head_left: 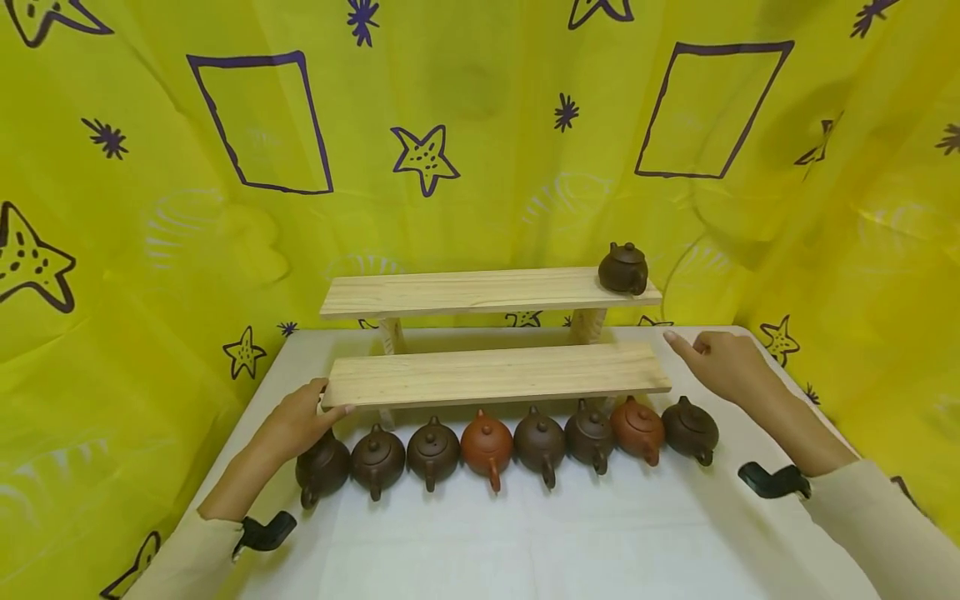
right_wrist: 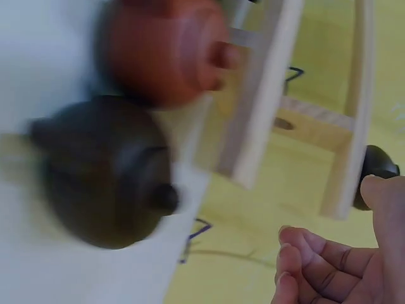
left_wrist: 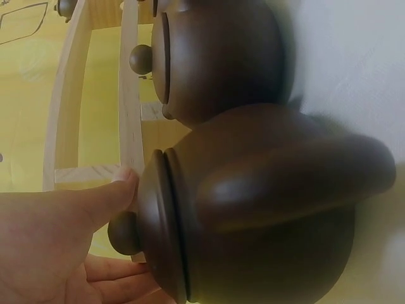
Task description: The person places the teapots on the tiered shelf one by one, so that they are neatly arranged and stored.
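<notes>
At the left end of the lower plank of a two-step wooden shelf (head_left: 495,377), my left hand (head_left: 291,423) grips the wood, thumb along the front edge and fingers round the end. Just below that hand stands a dark brown teapot (left_wrist: 272,221), its lid knob close to the thumb in the left wrist view. My right hand (head_left: 723,365) is in the air right of the shelf, holding nothing, its fingers loosely bent and thumb pointing toward the shelf. On the upper plank's right end sits another dark teapot (head_left: 624,270).
Several teapots line the front of the shelf on a white-covered table (head_left: 525,542). Most are dark brown; a reddish one (head_left: 487,446) is mid-row and a second reddish teapot (head_left: 637,427) is toward the right, beside a dark teapot (right_wrist: 107,171). Yellow patterned cloth (head_left: 480,100) hangs behind and at both sides.
</notes>
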The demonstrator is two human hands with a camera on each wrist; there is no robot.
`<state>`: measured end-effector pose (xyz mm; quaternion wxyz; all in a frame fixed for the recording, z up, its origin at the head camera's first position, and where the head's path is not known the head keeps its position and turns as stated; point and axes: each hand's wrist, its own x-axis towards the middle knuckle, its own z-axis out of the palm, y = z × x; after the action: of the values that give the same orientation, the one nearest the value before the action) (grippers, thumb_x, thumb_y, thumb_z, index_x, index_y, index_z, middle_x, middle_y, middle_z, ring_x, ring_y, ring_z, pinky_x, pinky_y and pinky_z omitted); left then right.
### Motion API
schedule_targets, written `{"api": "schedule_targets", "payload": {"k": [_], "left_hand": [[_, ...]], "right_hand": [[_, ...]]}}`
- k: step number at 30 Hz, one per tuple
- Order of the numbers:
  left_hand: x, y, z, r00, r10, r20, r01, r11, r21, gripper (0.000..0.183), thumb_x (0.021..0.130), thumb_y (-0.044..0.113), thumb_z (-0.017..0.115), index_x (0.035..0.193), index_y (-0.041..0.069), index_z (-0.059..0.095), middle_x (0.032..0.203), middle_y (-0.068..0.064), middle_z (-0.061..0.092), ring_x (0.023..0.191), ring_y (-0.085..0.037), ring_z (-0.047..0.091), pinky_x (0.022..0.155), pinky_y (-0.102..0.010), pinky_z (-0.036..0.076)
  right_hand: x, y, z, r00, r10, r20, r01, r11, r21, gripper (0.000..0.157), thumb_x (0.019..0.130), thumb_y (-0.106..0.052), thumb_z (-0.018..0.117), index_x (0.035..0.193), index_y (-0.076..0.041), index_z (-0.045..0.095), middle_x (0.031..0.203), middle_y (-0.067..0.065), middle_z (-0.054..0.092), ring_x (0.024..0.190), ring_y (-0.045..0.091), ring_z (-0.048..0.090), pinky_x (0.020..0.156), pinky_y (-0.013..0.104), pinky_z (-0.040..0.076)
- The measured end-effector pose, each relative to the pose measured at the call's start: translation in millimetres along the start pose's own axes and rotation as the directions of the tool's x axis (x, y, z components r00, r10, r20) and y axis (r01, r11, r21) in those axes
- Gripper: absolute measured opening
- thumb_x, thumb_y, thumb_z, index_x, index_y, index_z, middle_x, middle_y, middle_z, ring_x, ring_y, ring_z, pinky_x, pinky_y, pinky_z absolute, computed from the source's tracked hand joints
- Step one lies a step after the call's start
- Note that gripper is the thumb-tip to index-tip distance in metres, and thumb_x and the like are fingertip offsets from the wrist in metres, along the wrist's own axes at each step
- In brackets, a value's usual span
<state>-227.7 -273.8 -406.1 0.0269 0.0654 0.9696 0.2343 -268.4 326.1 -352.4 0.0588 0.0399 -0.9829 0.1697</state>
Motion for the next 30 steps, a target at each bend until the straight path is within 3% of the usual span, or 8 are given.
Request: {"api": "schedule_targets", "payload": {"k": [4, 14, 20, 27, 30], "left_hand": [[1.4, -1.1, 0.9, 1.000, 0.010, -0.005, -0.010, 1.000, -0.001, 0.078, 0.106, 0.040, 0.064, 0.149, -0.021, 0.037, 0.145, -0.045, 0.049, 0.132, -0.060, 0.052, 0.102, -0.068, 0.048], [1.0, 0.7, 1.1, 1.000, -0.003, -0.004, 0.003, 1.000, -0.006, 0.078, 0.107, 0.040, 0.063, 0.149, -0.020, 0.037, 0.147, -0.045, 0.047, 0.133, -0.059, 0.051, 0.103, -0.069, 0.047], [1.1, 0.9, 1.4, 1.000, 0.005, -0.015, -0.005, 1.000, 0.004, 0.078, 0.106, 0.039, 0.064, 0.149, -0.021, 0.037, 0.147, -0.045, 0.047, 0.133, -0.060, 0.051, 0.104, -0.069, 0.046], [0.7, 0.7, 2.2, 1.000, -0.001, -0.012, 0.001, 1.000, 0.000, 0.077, 0.106, 0.039, 0.064, 0.149, -0.020, 0.038, 0.146, -0.045, 0.048, 0.133, -0.059, 0.052, 0.103, -0.068, 0.047], [0.2, 0.5, 2.3, 1.000, -0.006, -0.009, 0.005, 1.000, -0.004, 0.077, 0.106, 0.040, 0.064, 0.149, -0.019, 0.038, 0.147, -0.044, 0.048, 0.132, -0.059, 0.052, 0.103, -0.068, 0.048]], "right_hand": [[-26, 17, 11.4, 0.998, 0.036, 0.042, -0.035, 0.999, -0.011, 0.073, 0.108, -0.060, 0.045, 0.096, 0.009, 0.067, 0.087, 0.022, 0.071, 0.070, 0.033, 0.062, 0.059, 0.040, 0.046], [-78, 33, 49.0, 0.979, 0.142, 0.143, -0.146, 0.989, 0.015, 0.068, 0.105, -0.065, 0.049, 0.086, -0.001, 0.061, 0.074, 0.009, 0.063, 0.064, 0.025, 0.056, 0.056, 0.035, 0.041], [-94, 39, 69.5, 0.977, 0.165, 0.133, -0.171, 0.985, 0.029, 0.061, 0.104, -0.061, 0.055, 0.078, -0.006, 0.056, 0.069, 0.006, 0.057, 0.064, 0.025, 0.056, 0.056, 0.036, 0.041], [-101, 39, 80.9, 0.981, 0.151, 0.120, -0.159, 0.986, 0.054, 0.057, 0.110, -0.049, 0.050, 0.074, -0.005, 0.050, 0.066, 0.006, 0.050, 0.060, 0.023, 0.052, 0.054, 0.035, 0.040], [-104, 36, 83.3, 0.988, 0.117, 0.103, -0.123, 0.991, 0.046, 0.053, 0.112, -0.041, 0.050, 0.076, -0.003, 0.053, 0.067, 0.010, 0.055, 0.062, 0.026, 0.057, 0.054, 0.040, 0.044]]}}
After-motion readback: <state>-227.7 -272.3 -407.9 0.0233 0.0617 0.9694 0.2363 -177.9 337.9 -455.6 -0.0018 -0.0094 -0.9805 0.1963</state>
